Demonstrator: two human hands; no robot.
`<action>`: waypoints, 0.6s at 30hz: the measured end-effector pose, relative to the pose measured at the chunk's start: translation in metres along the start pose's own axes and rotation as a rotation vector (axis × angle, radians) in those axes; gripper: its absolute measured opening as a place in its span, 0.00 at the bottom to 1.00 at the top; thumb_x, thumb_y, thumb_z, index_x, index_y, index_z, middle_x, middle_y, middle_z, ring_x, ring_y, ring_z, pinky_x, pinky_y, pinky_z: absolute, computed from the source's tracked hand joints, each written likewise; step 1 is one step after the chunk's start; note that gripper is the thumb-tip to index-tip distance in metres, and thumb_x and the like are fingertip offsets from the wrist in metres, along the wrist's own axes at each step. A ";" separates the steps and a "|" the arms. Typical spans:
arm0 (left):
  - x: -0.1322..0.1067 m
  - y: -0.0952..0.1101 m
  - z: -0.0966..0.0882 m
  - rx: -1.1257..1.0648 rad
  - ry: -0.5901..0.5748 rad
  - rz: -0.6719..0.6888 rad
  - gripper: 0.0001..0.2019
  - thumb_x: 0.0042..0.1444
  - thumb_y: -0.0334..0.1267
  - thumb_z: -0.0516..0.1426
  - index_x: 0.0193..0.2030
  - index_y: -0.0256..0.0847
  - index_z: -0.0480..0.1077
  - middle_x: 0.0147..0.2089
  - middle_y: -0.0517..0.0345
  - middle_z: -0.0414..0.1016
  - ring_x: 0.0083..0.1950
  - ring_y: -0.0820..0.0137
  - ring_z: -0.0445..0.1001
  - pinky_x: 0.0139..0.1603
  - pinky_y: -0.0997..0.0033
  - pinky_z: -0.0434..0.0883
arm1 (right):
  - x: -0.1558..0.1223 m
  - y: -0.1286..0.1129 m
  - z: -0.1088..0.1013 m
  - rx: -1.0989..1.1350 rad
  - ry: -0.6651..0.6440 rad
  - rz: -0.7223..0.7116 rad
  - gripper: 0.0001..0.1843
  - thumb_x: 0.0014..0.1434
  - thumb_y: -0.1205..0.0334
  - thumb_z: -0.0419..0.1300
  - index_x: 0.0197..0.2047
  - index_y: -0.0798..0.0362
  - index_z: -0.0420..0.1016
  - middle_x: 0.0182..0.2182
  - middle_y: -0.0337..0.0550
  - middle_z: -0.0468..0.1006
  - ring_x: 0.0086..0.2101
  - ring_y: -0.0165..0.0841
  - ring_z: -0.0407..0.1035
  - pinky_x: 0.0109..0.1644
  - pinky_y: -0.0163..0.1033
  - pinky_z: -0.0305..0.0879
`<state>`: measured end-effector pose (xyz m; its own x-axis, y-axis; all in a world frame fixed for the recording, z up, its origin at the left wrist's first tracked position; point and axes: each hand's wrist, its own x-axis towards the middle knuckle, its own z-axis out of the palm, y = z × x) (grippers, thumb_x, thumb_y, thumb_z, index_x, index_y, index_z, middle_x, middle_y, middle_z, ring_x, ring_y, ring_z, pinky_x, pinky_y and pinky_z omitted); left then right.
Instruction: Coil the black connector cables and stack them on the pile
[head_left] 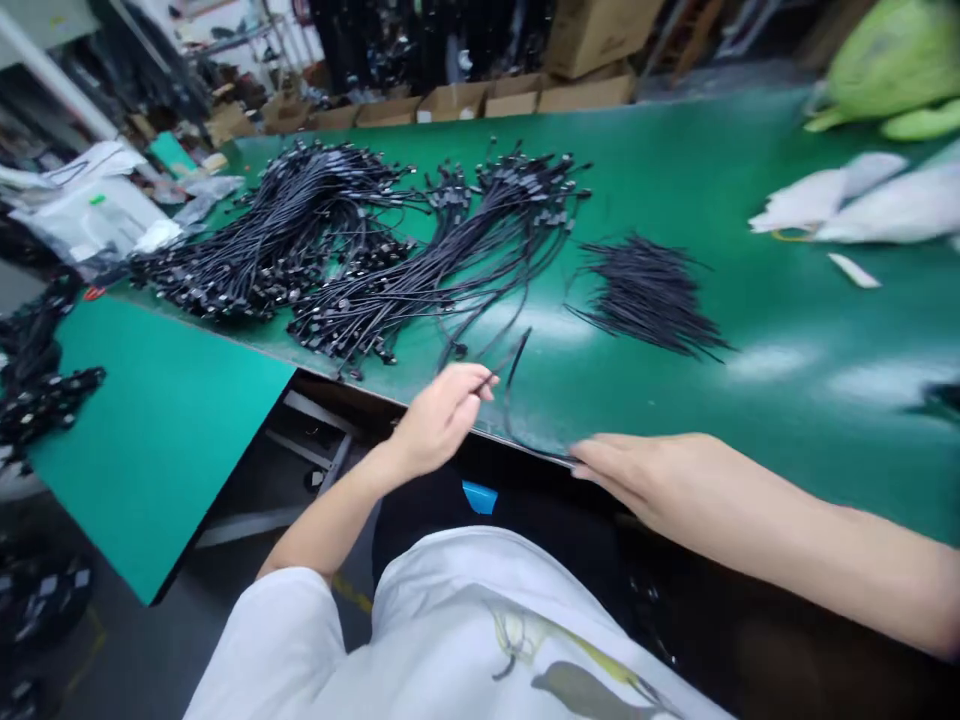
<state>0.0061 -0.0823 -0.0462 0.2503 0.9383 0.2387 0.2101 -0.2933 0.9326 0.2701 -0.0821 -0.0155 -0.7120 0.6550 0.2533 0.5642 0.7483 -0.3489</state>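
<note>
My right hand (630, 470) is closed at the table's front edge, its fingertips pinching a black cable (508, 405). From there the cable bends left, then rises to a loose-looking end over the green tabletop. My left hand (442, 415) is also closed, thumb against fingers, on a thin dark strand; whether it belongs to the same cable I cannot tell. Just beyond my left hand lies a bundle of black cables (442, 265) with small connectors at their ends. A pile of thin black strips (652, 295) lies farther right, beyond my right hand.
A second, larger cable heap (285, 225) covers the table's left part. Cardboard boxes (454, 102) line the far edge. White bags (862, 200) and a green bag (892, 70) are at the right. A lower green board (157, 420) juts out at the left.
</note>
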 end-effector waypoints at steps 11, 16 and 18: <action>-0.004 -0.004 -0.019 -1.006 -0.036 -0.474 0.11 0.64 0.37 0.53 0.41 0.32 0.74 0.17 0.73 0.46 0.15 0.84 0.41 0.19 0.82 0.57 | -0.016 0.097 -0.020 0.088 -0.020 0.257 0.28 0.64 0.36 0.45 0.41 0.49 0.75 0.37 0.43 0.79 0.36 0.35 0.72 0.39 0.39 0.64; -0.001 0.005 -0.033 -1.131 0.300 -0.343 0.15 0.67 0.29 0.47 0.56 0.36 0.69 0.22 0.70 0.56 0.17 0.85 0.50 0.25 0.86 0.62 | -0.040 0.095 0.005 0.112 0.055 0.276 0.25 0.67 0.42 0.47 0.45 0.51 0.76 0.37 0.47 0.77 0.37 0.34 0.72 0.42 0.39 0.66; 0.003 -0.001 -0.017 -0.978 0.211 -0.330 0.14 0.65 0.32 0.52 0.56 0.36 0.69 0.25 0.68 0.61 0.18 0.85 0.54 0.27 0.84 0.64 | -0.039 0.072 0.017 0.040 0.052 0.145 0.22 0.68 0.47 0.47 0.46 0.53 0.75 0.33 0.46 0.74 0.32 0.32 0.70 0.35 0.37 0.65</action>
<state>-0.0096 -0.0758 -0.0413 0.1299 0.9851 -0.1125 -0.6396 0.1699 0.7497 0.3313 -0.0560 -0.0654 -0.6010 0.7614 0.2431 0.6417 0.6410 -0.4210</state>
